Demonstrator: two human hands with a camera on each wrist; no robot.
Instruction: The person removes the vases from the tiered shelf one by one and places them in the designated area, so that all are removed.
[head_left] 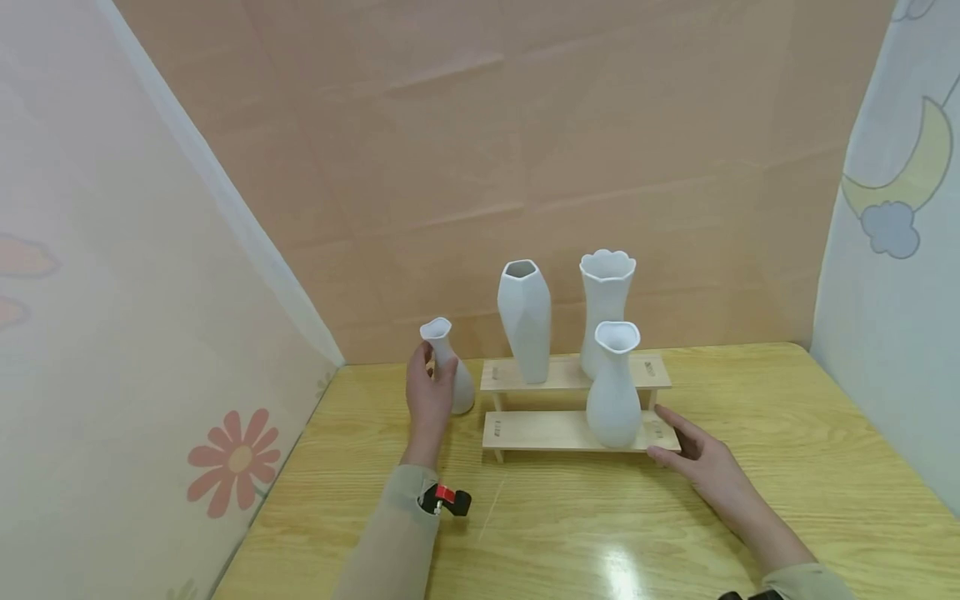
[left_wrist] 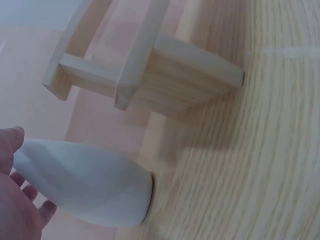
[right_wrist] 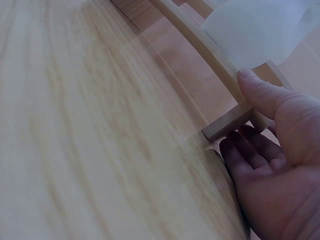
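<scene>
At the left of the wooden two-tier stand (head_left: 543,429), my left hand (head_left: 430,396) holds a small white vase (head_left: 462,390) by its upper part. In the left wrist view that vase (left_wrist: 95,182) has its base at the tabletop, with the thumb and fingers on either side of its narrow end. My right hand (head_left: 708,471) grips the right end of the lower tier; in the right wrist view the thumb lies at the board's edge (right_wrist: 220,67) and the fingers curl by its leg. Close by, a white vase with a wavy rim (head_left: 615,408) stands on the lower tier.
On the upper tier stand a faceted white vase (head_left: 525,321) at left and a scallop-rimmed white vase (head_left: 603,292) at right. The wood-grain table (head_left: 570,533) meets a peach backdrop (head_left: 450,167) behind and patterned cloth walls (head_left: 150,333) at both sides.
</scene>
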